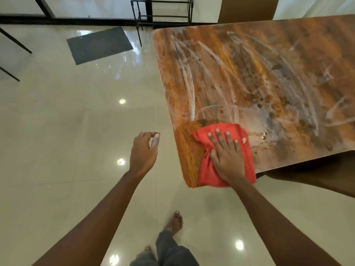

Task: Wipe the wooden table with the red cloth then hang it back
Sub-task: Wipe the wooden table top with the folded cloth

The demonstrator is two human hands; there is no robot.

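The red cloth [207, 169] lies bunched on the near left corner of the wooden table [259, 73]. My right hand [226, 154] presses flat on the cloth with its fingers spread and straight. The tabletop shows pale wet streaks and dark droplets across most of its surface; the patch just left of the cloth looks clean and bright. My left hand [144, 150] hangs in the air over the floor, left of the table edge, fingers loosely curled and holding nothing.
A dark grey mat [99, 45] lies on the glossy tiled floor at the back. A black metal rack [163, 12] stands behind the table's far corner. A brown chair back [247, 8] is at the far side. My bare feet [174, 223] stand below.
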